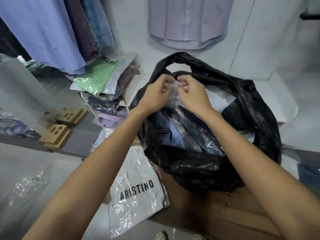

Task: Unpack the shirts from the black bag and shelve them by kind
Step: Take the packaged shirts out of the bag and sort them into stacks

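- Black bag, centre right of the frame, slumped open on a brown cardboard box; handles bunched at the upper rim.
- Packed shirts inside the bag's mouth, dark and pale blue, each in clear wrap, standing on edge.
- Left hand, just above centre, fingers curled, pinching the top edge of a clear plastic sleeve that rises out of the bag.
- Right hand, directly beside the left, fingers also curled, pinching the same sleeve edge close to the bag's handle; fingertips of both almost touching.
- Step in hand, as judged: getting hold of the first wrapped shirt to draw it from the bag; most of the unpacking apparently not yet done.
- Next move likely calls for a straight upward pull, keeping the slippery wrap from tearing or dragging the bag's rim along.
- White wrapped shirt marked ARISTINO, lower centre, lying flat against the box's left side.
- Stack of wrapped shirts, centre left, topped by a green shirt in its packet.
- Hanging shirts, blue and dark striped, upper left; a pale lilac shirt on the wall, upper centre.
- Brown cardboard blocks with round holes, left of centre.
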